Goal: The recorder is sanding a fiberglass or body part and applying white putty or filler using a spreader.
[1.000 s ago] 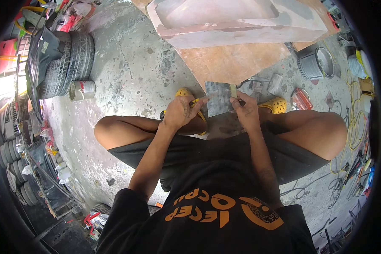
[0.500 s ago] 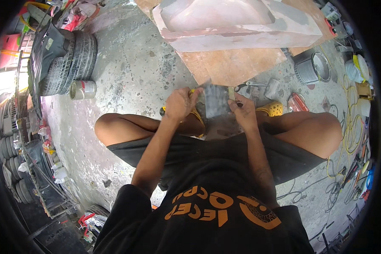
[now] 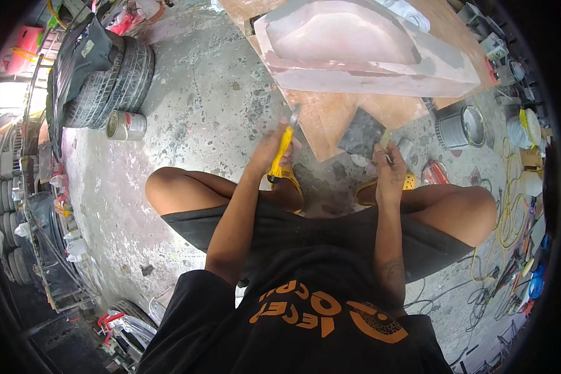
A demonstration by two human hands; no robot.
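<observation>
Hands drawn apart, yellow tool clear of the dark plate

Half a second ago the left hand (image 3: 267, 151) and right hand (image 3: 389, 167) were close together, with the yellow-handled tool (image 3: 282, 151) by the plate's left side; now a wide gap separates them. The dark flat plate (image 3: 361, 132) has shifted forward and right and turned, so it stands cornerwise over the brown board (image 3: 324, 128); whether it touches the board I cannot tell.

Both forearms reach forward between the bent knees. The left hand is closed around the tool, whose handle slants across the palm, black end toward the body and tip (blurred) pointing away. The right hand pinches the plate narrowly at its pale edge strip (image 3: 385, 138), so most of the plate extends forward and left of the fingers.
</observation>
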